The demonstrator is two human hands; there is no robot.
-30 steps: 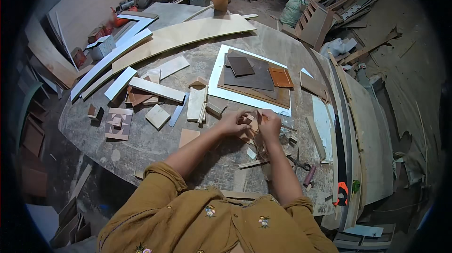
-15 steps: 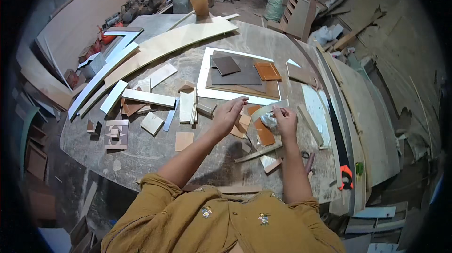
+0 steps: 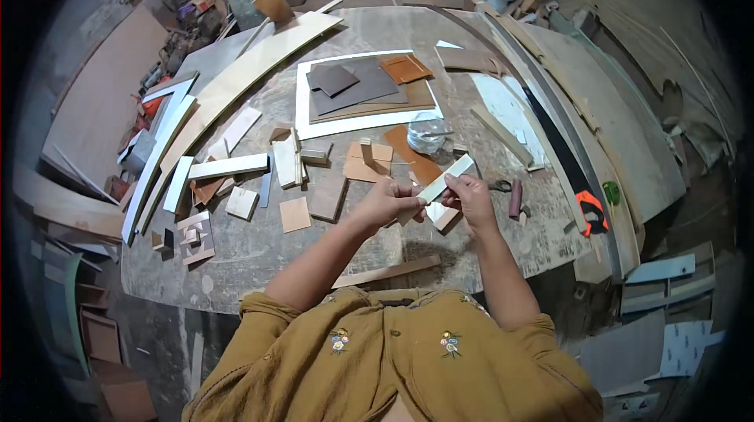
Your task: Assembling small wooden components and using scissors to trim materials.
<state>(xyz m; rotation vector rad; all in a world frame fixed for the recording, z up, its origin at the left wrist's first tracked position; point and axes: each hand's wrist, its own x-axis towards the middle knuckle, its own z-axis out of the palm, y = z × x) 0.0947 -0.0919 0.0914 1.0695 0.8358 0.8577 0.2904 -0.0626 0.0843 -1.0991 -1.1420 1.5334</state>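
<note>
Both hands are up in front of the mustard-coloured cloth shirt [image 3: 393, 351], and here's the centre of the action: a pale cream, flat rectangular strip [image 3: 459, 168], perhaps of wood, held slantwise above the near part of the worn grey-brown wooden table [image 3: 236, 281]. The left hand [image 3: 397, 202] has its fingertips closed on the strip's lower end; the right hand [image 3: 472, 198] pinches it partway along, thumb on top, so both grips are clamped on the one piece, its upper end sticking out free beyond the right fingers. Just below, a white-topped wooden block [image 3: 444, 218] peeks out between the hands. Beyond them lies an orange-brown, curved flat piece [image 3: 408, 149], with a round, clear plastic container [image 3: 426, 131] beside its far end. Over to the left, a light tan square wooden board [image 3: 380, 153] carries a small upright wooden block [image 3: 366, 150], and nearer sits a brown rectangular wooden block [image 3: 327, 198]. Out right of the right hand, a dark red cylinder [image 3: 515, 199] stands near black-handled scissors [image 3: 499, 186].
</note>
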